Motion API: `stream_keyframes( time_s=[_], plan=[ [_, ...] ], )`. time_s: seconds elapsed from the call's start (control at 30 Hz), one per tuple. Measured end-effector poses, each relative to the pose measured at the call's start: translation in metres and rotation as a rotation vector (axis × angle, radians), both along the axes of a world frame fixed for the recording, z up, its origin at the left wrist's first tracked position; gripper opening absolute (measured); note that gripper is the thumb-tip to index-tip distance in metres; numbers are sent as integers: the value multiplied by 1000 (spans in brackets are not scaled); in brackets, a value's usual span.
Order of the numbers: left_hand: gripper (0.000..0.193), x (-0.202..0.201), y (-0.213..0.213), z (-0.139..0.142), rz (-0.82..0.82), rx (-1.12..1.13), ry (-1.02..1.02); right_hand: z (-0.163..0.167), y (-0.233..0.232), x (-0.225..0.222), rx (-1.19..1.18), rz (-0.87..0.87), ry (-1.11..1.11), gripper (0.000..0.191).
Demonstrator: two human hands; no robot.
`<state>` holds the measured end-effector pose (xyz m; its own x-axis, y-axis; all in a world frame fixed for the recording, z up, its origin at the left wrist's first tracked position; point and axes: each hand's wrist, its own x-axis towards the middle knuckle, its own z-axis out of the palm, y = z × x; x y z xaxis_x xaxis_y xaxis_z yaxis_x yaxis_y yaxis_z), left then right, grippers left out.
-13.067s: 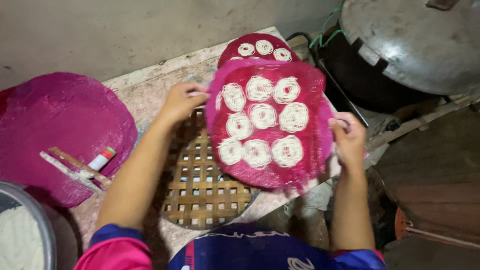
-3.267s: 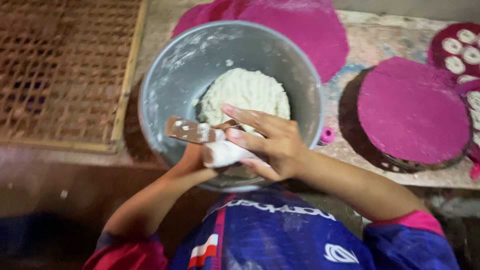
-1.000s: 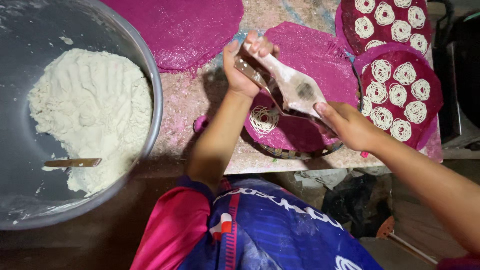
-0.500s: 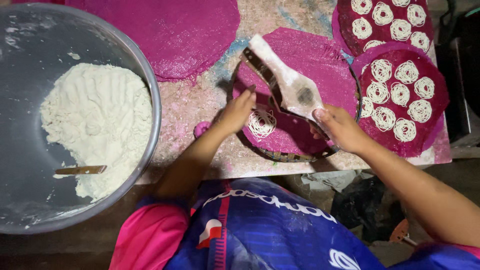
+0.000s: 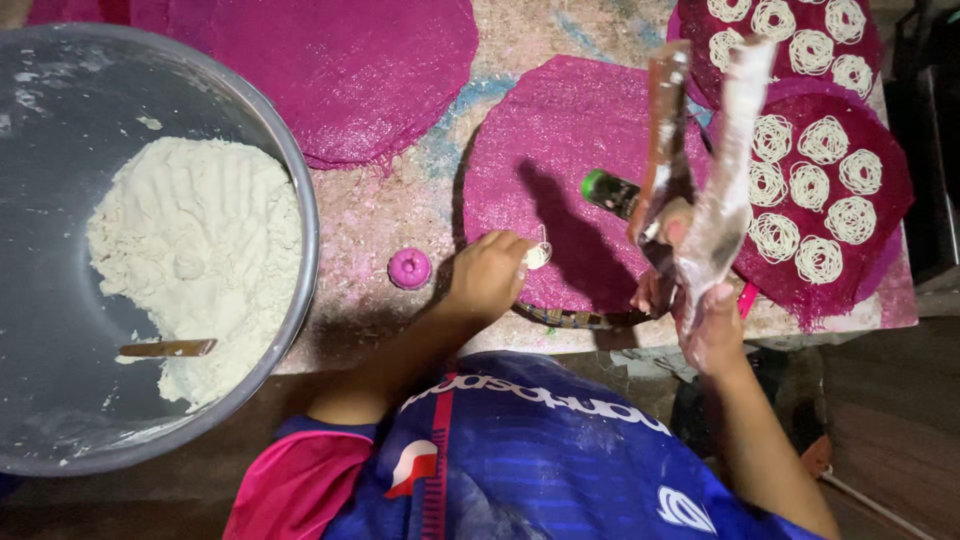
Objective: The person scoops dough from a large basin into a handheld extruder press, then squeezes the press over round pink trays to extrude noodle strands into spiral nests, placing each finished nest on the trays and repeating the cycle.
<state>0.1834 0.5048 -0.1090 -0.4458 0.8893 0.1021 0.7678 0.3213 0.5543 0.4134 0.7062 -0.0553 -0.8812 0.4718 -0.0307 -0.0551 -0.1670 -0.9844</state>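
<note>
Magenta mat [image 5: 590, 170] at centre frame, and look at it: bare now, where half a second back a white noodle coil sat under the press. The wooden press [image 5: 700, 170] is up off the mat, lifted toward the camera at centre right, its two dough-smeared handles standing nearly upright. The right hand [image 5: 705, 315] has its grip wrapped around the lower end of it. The left hand [image 5: 490, 275] sits at the mat's near edge, lower centre, fingers curled and pinching a small white scrap of dough [image 5: 538, 256]. So the pressing stroke looks broken off, and this mat looks due for a fresh start. To the right, two mats carry finished white coils [image 5: 810, 190], untouched. At left frame the big metal bowl [image 5: 290, 190] holds the mound of dough [image 5: 200, 260], a wooden spatula [image 5: 165, 348] lying in it. A small pink cap [image 5: 409, 267] rests on the bench [image 5: 400, 210] between bowl and mat.
</note>
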Motion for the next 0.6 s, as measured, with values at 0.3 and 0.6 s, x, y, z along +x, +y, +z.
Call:
stream_keyframes(
  time_s=[0.3,0.6],
  plan=[
    [39,-16,35,18,-61,347,-108,-11,-1,31,-34,-136,44,99],
    [41,-22,12,12,-95,98,-452,-11,-11,39,-14,-218,30,105]
  ],
)
